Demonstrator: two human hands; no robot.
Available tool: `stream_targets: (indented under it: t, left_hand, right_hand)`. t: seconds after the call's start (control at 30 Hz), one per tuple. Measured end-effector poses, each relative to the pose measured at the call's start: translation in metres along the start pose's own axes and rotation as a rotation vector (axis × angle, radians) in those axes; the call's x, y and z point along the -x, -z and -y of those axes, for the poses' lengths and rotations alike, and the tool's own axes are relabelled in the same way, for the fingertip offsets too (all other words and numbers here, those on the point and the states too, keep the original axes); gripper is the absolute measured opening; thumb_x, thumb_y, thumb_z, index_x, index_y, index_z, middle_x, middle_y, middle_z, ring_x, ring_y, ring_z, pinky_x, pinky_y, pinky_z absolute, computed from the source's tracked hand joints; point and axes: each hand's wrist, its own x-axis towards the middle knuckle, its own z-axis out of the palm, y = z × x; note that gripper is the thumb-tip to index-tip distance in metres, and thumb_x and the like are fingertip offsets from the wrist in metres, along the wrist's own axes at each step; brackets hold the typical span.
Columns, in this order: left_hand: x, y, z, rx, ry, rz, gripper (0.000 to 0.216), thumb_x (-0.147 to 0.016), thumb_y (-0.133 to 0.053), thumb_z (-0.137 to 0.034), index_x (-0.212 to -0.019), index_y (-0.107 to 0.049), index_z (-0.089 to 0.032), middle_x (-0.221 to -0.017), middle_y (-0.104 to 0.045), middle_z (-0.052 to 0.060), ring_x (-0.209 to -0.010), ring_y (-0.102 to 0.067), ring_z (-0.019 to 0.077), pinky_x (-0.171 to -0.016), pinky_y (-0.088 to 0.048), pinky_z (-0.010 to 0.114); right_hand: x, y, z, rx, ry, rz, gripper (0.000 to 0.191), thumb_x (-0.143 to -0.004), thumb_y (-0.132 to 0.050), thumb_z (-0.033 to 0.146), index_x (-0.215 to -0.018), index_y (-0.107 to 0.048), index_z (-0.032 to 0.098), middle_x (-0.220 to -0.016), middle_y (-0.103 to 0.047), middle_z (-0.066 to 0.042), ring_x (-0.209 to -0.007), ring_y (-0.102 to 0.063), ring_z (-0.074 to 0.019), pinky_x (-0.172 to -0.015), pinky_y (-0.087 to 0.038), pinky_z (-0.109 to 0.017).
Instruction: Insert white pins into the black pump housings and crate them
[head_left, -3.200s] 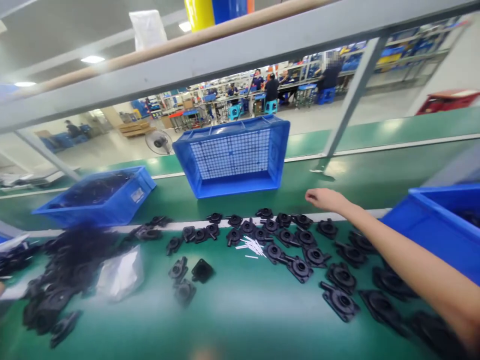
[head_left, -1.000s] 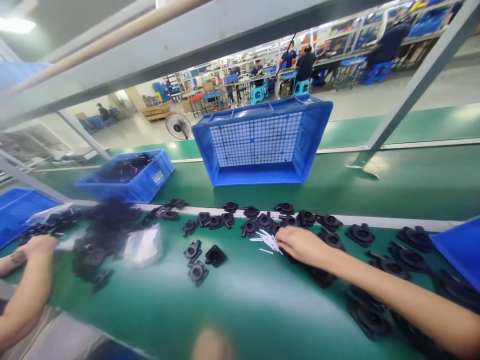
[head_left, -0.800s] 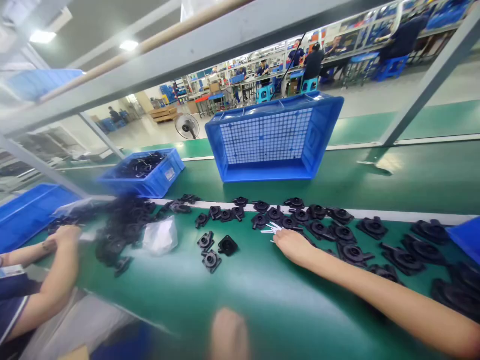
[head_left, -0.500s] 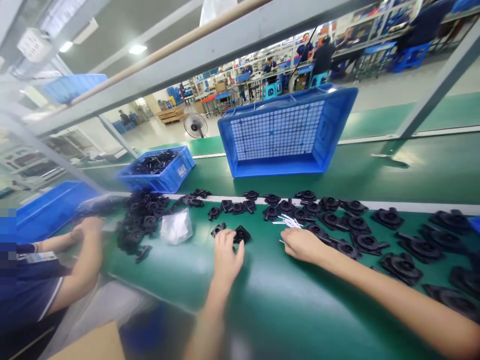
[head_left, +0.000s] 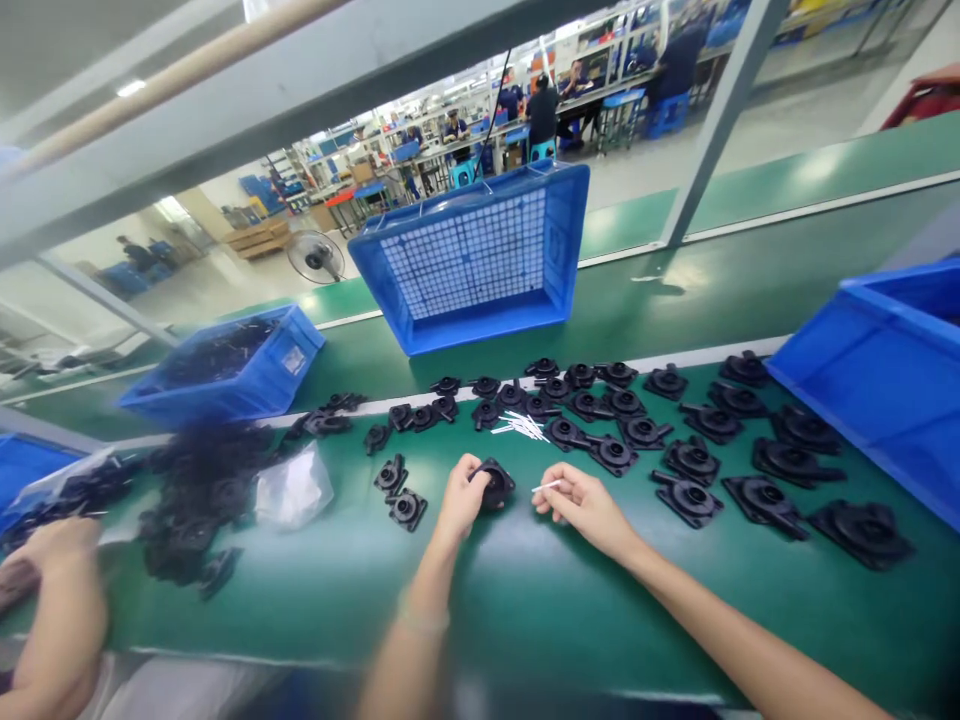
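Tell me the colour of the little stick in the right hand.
White stick, seen in the head view.

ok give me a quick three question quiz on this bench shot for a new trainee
1. True or false: the left hand holds a black plastic part.
2. What does the right hand pinch? A) a screwdriver B) a thin white pin C) a roll of tape
3. Where does the loose pile of white pins lie: among the black parts on the green belt, or inside the tilted blue crate?

Key: 1 true; 2 B; 3 among the black parts on the belt.
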Motion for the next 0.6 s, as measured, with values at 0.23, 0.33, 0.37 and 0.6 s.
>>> stream_targets:
  t: [0.23, 0.33, 0.37, 0.6]
  left_hand:
    - [0.015, -0.027, 0.007, 0.656, 0.374, 0.163, 0.024, -0.071, -0.057, -0.028, -0.092, -0.051, -0.017, -0.083, -0.062, 0.005, -0.076, -0.062, 0.0198, -0.061, -0.055, 0.033]
    - [0.018, -0.028, 0.004, 0.702, 0.404, 0.152, 0.028, -0.076, -0.058, -0.034, -0.096, -0.057, -0.014, -0.093, -0.061, 0.009, -0.085, -0.059, 0.0204, -0.068, -0.056, 0.037]
    - [0.018, -0.028, 0.003, 0.713, 0.41, 0.166, 0.029, -0.077, -0.058, -0.035, -0.097, -0.058, -0.013, -0.095, -0.061, 0.01, -0.088, -0.058, 0.0209, -0.07, -0.055, 0.038]
    - [0.021, -0.029, 0.007, 0.809, 0.42, 0.298, 0.033, -0.079, -0.059, -0.033, -0.106, -0.06, -0.014, -0.106, -0.061, 0.012, -0.099, -0.056, 0.0229, -0.082, -0.052, 0.039]
  right_hand:
    - [0.01, -0.006, -0.006, 0.06, 0.121, -0.115, 0.023, -0.082, -0.057, 0.04, -0.082, -0.055, 0.017, -0.071, -0.06, -0.003, -0.065, -0.057, -0.014, -0.058, -0.044, -0.026]
    - [0.013, -0.003, -0.014, 0.197, 0.15, -0.147, 0.021, -0.083, -0.054, 0.038, -0.082, -0.058, 0.017, -0.073, -0.058, -0.003, -0.066, -0.054, -0.0142, -0.06, -0.043, -0.026]
    - [0.013, -0.002, -0.016, 0.221, 0.151, -0.153, 0.02, -0.084, -0.053, 0.037, -0.082, -0.059, 0.018, -0.074, -0.058, -0.003, -0.067, -0.053, -0.0145, -0.061, -0.042, -0.026]
    - [0.011, -0.004, -0.019, 0.276, 0.163, -0.152, 0.017, -0.086, -0.052, 0.033, -0.083, -0.06, 0.019, -0.073, -0.058, -0.001, -0.065, -0.051, -0.0133, -0.06, -0.041, -0.025]
